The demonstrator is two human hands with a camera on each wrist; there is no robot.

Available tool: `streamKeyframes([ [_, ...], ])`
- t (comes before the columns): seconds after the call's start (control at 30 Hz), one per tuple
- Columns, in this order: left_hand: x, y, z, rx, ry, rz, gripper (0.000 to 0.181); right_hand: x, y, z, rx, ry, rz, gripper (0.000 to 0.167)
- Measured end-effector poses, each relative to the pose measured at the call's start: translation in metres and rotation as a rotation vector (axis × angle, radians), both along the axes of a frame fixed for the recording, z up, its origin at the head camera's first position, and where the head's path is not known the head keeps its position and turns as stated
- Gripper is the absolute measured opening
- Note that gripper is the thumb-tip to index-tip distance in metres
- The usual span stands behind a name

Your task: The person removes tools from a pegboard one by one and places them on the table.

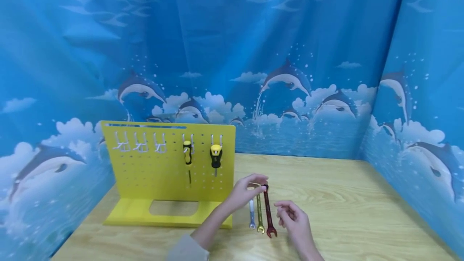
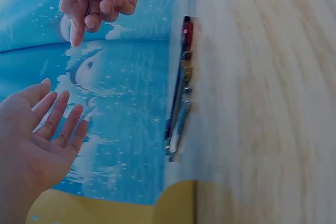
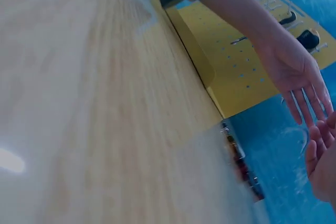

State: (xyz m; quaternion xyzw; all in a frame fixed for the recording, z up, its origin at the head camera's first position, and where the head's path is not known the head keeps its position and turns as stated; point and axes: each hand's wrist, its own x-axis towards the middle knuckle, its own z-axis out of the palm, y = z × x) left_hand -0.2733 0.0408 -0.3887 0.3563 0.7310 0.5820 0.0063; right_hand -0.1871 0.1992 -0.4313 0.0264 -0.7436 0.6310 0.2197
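Observation:
Three wrenches lie side by side on the wooden table: a silver one [image 1: 251,214], a gold-green one [image 1: 259,212] and a dark red one [image 1: 268,214]. Over their far ends hovers my left hand [image 1: 249,192], palm facing inward and fingers extended. The left wrist view shows that hand [image 2: 39,140] apart from the wrenches [image 2: 181,87], holding nothing. To the right of the red wrench is my right hand [image 1: 295,222], raised with fingers loosely bent and nothing in them. In the right wrist view it [image 3: 323,169] partly overlaps the left hand [image 3: 294,66].
A yellow pegboard stand [image 1: 166,180] stands left of the wrenches. Two yellow-and-black screwdrivers, one slim [image 1: 187,153] and one stubby [image 1: 216,156], hang from its hooks. Several metal hooks [image 1: 140,145] at its left bear nothing. Dolphin-printed curtains [image 1: 290,132] enclose the table.

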Motion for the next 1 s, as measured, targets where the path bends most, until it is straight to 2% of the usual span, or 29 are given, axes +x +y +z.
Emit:
streamKeyframes([
  [0.1, -0.001, -0.012, 0.003, -0.002, 0.016, -0.01, 0.028, -0.002, -0.005, 0.014, -0.004, 0.024, 0.03, 0.011],
  [0.17, -0.001, -0.022, 0.01, 0.003, 0.041, -0.008, 0.028, -0.003, -0.01, 0.023, -0.003, 0.041, 0.047, 0.01],
  [0.23, 0.005, -0.034, 0.025, 0.007, 0.067, 0.02, 0.028, -0.004, -0.015, 0.032, -0.004, 0.061, 0.074, 0.011],
  [0.4, 0.027, -0.07, 0.073, 0.03, 0.119, 0.117, 0.027, -0.008, -0.033, 0.052, -0.008, 0.079, 0.144, 0.01],
  [0.5, 0.033, -0.094, 0.092, 0.076, 0.169, 0.156, 0.028, -0.01, -0.047, 0.061, -0.005, 0.051, 0.186, 0.01],
  [0.6, 0.028, -0.119, 0.094, 0.146, 0.214, 0.22, 0.029, -0.014, -0.065, 0.066, 0.038, 0.027, 0.237, 0.012],
  [0.77, 0.012, -0.15, 0.086, 0.248, 0.24, 0.428, 0.027, -0.024, -0.104, 0.066, 0.182, 0.077, 0.318, 0.015],
  [0.83, 0.008, -0.156, 0.084, 0.292, 0.245, 0.499, 0.028, -0.029, -0.12, 0.064, 0.219, 0.09, 0.348, 0.017],
  [0.93, 0.007, -0.157, 0.085, 0.361, 0.261, 0.546, 0.032, -0.037, -0.143, 0.058, 0.242, 0.067, 0.39, 0.021],
  [1.0, 0.007, -0.155, 0.086, 0.376, 0.286, 0.576, 0.035, -0.044, -0.157, 0.053, 0.25, 0.045, 0.404, 0.023],
])
